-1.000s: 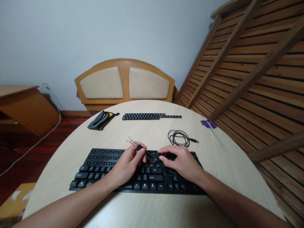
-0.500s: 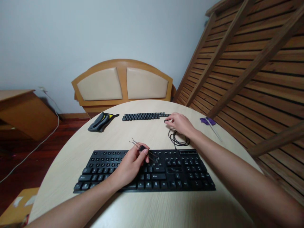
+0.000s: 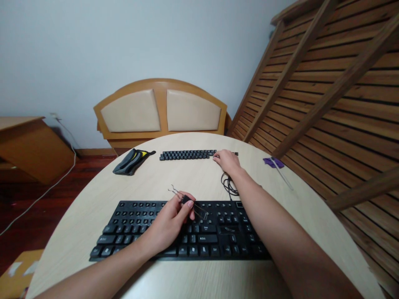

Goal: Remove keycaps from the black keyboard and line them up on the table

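Clock laid on the tabletop point(image 3: 199, 282), 12 farthest from you. The keyboard point(image 3: 207, 238) lies across 6 o'clock: its far rows show bare switches point(image 3: 134, 214), its near rows wear their caps. The loose keycaps point(image 3: 185, 155) stand in close lines at 12.

Your left hand point(image 3: 170, 218) is above the keyboard's middle, pinching the dark grip of a wire keycap puller point(image 3: 186, 199) between thumb and fingers. One wire end points toward 10, the other toward 4, over bare switches; whether it touches them cannot be told. Your right hand point(image 3: 226, 160) is reached out between 12 and 1, at the right-hand part of the lined-up caps, thumb and forefinger drawn together. Whether a cap sits between them is too small to tell. The coiled cable point(image 3: 229, 185) is just short of that hand, partly behind your forearm.

Judged step: placing or squaring a cap in the line. The next move seems to call for a light release that leaves neighbouring caps undisturbed, then lifting the right hand clear of the cable. Possible snag: a sleeve-less wrist brushing the short line out of order.

Also noted: pouch point(image 3: 132, 162) at 10, purple cloth point(image 3: 273, 162) at 2.
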Action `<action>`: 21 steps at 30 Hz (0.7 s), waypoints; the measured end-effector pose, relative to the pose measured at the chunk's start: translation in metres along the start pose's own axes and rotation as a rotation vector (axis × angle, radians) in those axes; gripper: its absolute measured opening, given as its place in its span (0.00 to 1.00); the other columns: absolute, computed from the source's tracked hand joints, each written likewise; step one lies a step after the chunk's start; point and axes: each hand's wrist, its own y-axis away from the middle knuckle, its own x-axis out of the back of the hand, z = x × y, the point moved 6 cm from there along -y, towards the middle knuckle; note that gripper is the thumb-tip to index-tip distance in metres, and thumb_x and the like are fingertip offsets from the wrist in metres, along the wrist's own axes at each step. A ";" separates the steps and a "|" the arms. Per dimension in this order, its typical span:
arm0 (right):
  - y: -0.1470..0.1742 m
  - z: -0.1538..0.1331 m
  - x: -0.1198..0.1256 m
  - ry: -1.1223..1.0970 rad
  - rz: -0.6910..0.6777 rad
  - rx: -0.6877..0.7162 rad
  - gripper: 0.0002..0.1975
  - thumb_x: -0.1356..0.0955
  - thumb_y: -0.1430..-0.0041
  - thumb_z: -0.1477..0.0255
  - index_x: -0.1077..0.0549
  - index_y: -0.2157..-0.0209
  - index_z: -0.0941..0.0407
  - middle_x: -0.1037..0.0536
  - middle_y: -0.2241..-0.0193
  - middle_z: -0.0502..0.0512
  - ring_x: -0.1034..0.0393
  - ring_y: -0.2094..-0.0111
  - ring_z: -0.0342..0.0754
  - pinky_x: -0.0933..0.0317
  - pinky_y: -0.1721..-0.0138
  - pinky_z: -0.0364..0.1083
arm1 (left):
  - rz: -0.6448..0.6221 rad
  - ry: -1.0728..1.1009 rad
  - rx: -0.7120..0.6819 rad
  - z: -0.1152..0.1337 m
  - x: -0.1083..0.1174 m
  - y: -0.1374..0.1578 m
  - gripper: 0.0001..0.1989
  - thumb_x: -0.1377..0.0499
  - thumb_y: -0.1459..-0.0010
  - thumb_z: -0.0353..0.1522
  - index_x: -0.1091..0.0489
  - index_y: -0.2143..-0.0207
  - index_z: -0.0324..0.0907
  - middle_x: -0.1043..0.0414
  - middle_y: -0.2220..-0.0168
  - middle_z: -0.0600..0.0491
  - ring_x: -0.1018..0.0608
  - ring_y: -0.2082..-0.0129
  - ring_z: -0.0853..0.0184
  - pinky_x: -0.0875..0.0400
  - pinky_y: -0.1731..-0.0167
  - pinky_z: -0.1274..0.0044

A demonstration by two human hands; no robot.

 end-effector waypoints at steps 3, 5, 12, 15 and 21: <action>-0.001 0.001 -0.004 -0.004 0.007 0.012 0.14 0.34 0.36 0.66 0.24 0.51 0.48 0.21 0.53 0.56 0.27 0.54 0.52 0.37 0.56 0.46 | 0.002 0.008 0.010 0.000 0.000 0.000 0.13 0.49 0.34 0.41 0.36 0.58 0.41 0.35 0.75 0.58 0.34 0.74 0.68 0.39 0.71 0.76; -0.003 0.000 -0.006 -0.006 0.010 0.015 0.15 0.35 0.36 0.67 0.25 0.50 0.48 0.22 0.52 0.56 0.27 0.53 0.52 0.37 0.55 0.46 | 0.008 0.008 0.016 0.000 0.000 0.000 0.13 0.49 0.35 0.42 0.36 0.58 0.41 0.34 0.75 0.58 0.34 0.74 0.68 0.39 0.71 0.76; -0.006 -0.004 -0.011 -0.022 0.029 0.023 0.14 0.34 0.36 0.69 0.25 0.50 0.49 0.22 0.52 0.56 0.28 0.51 0.52 0.38 0.53 0.46 | 0.008 0.001 0.017 -0.001 -0.001 -0.001 0.13 0.49 0.35 0.41 0.36 0.58 0.41 0.34 0.75 0.58 0.35 0.75 0.68 0.40 0.72 0.76; -0.007 -0.005 -0.011 -0.028 0.037 0.026 0.14 0.34 0.36 0.70 0.25 0.50 0.49 0.22 0.52 0.56 0.28 0.51 0.52 0.37 0.53 0.47 | 0.002 0.001 0.020 -0.002 -0.001 -0.001 0.13 0.50 0.34 0.41 0.36 0.58 0.41 0.34 0.75 0.58 0.35 0.75 0.68 0.40 0.71 0.76; -0.009 -0.005 -0.011 -0.038 0.031 0.020 0.14 0.34 0.36 0.70 0.25 0.50 0.49 0.22 0.52 0.55 0.28 0.52 0.52 0.37 0.53 0.47 | -0.001 -0.012 0.017 -0.003 0.000 -0.001 0.13 0.50 0.34 0.41 0.36 0.57 0.41 0.34 0.75 0.58 0.34 0.74 0.68 0.40 0.70 0.75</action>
